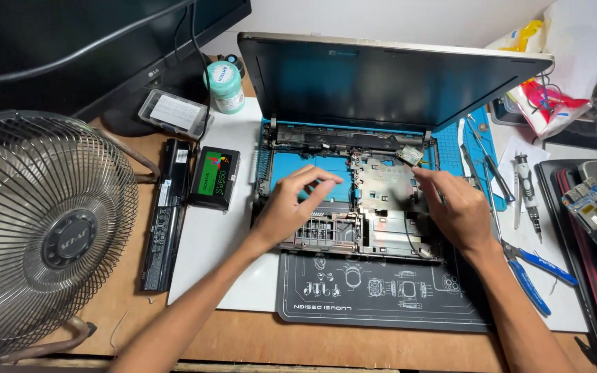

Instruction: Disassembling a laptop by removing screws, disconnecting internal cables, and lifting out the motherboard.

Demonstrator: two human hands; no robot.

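Your left hand [291, 207] rests, fingers loosely apart, on the gutted laptop base [354, 200] at centre. Your right hand [459, 211], at three o'clock, pinches inside; grip unclear. Work gently around cables.

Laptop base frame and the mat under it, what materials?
Laptop base frame: looks like matte grey metal or metallised plastic, with stamped ribs and dull sheen; I can't tell which. Work mat: likely soft rubber or silicone, matte black, lying flat with printed white outlines.
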